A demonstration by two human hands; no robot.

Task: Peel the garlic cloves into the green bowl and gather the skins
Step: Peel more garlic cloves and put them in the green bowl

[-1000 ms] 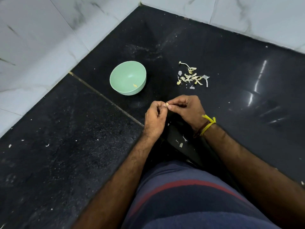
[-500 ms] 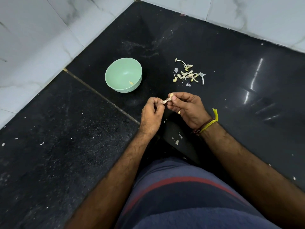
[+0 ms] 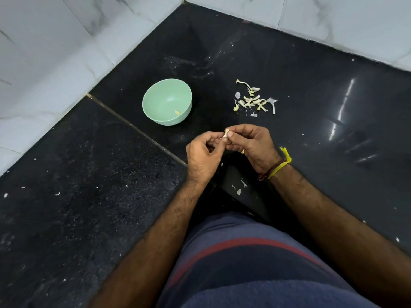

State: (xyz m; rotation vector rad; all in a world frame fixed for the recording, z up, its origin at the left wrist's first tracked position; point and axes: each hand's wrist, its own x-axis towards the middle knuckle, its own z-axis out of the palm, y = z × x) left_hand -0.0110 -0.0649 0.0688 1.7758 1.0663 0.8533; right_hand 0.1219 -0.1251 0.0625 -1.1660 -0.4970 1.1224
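Observation:
A small pale garlic clove [image 3: 226, 134] sits pinched between the fingertips of both hands over the black counter. My left hand [image 3: 203, 156] pinches its lower end and my right hand [image 3: 252, 145], with a yellow thread at the wrist, pinches its top. The green bowl [image 3: 167, 104] stands beyond my left hand and holds one peeled clove [image 3: 177, 112]. A heap of garlic cloves and skins [image 3: 253, 100] lies to the bowl's right.
White marble-look tiled walls [image 3: 55, 63] close the counter at the left and back. A brass joint line [image 3: 138, 132] runs across the black surface. A few skin flakes [image 3: 240, 187] lie below my hands, near my lap.
The skin strip that stuck out between my fingertips half a second ago is drawn in, and both hands have closed together on the clove again. The view has shifted slightly.

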